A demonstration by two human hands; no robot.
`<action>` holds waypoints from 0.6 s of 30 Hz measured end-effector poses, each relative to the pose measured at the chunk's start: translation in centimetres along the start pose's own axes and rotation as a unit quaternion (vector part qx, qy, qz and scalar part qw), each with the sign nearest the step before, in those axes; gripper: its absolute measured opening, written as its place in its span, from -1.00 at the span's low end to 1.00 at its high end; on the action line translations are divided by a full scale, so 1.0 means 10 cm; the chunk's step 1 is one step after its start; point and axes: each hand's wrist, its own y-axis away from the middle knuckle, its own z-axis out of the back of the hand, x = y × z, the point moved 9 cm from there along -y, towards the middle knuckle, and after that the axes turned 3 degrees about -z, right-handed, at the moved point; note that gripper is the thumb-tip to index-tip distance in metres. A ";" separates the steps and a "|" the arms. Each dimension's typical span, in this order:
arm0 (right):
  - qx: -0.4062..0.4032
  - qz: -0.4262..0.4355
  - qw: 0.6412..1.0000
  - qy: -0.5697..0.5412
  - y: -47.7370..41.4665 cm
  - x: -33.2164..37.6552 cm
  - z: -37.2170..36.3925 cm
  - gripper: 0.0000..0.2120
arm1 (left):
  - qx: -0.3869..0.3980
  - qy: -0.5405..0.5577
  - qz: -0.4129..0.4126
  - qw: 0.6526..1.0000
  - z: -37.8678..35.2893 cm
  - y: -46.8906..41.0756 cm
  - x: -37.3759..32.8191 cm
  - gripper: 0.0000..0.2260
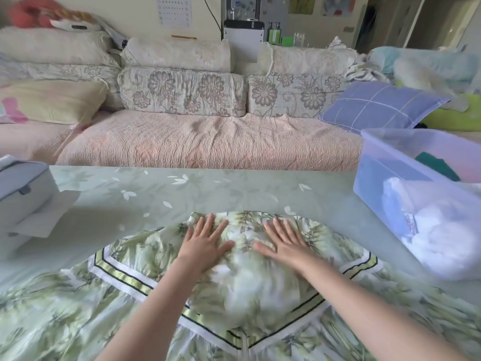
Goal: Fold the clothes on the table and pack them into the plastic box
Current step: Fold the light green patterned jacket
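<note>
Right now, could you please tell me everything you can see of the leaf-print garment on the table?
The leaf-print garment is pale green-and-white cloth with striped white, green and dark trim bands. It lies spread on the table, with the left hand and right hand pressing flat on it.

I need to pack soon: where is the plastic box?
In the head view, the plastic box sits on the table at far right, right of the leaf-print garment.

Leaf-print dress (156, 295) spread flat, translucent box (385, 178) — right
</note>
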 end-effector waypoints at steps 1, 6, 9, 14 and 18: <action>0.015 -0.005 1.000 0.014 -0.03 -0.04 -0.05 -0.18 | 0.002 -0.009 0.009 1.000 -0.06 -0.01 0.06 -0.18; 0.034 -0.006 0.999 0.021 -0.10 -0.15 -0.13 -0.11 | 0.032 0.005 -0.007 0.999 -0.11 0.00 0.14 -0.24; 0.032 0.001 0.992 -0.124 0.08 -0.05 0.02 -0.02 | 0.010 0.018 -0.015 1.000 0.04 0.12 0.11 -0.43; -0.018 0.142 0.982 -0.121 0.88 0.51 0.14 -0.32 | -0.012 0.108 -0.085 0.990 0.29 0.75 -0.44 -0.29; 0.033 0.162 0.985 -0.046 1.27 0.71 -0.16 -0.38 | 0.048 0.052 -0.123 0.990 -0.05 1.27 -0.60 -0.02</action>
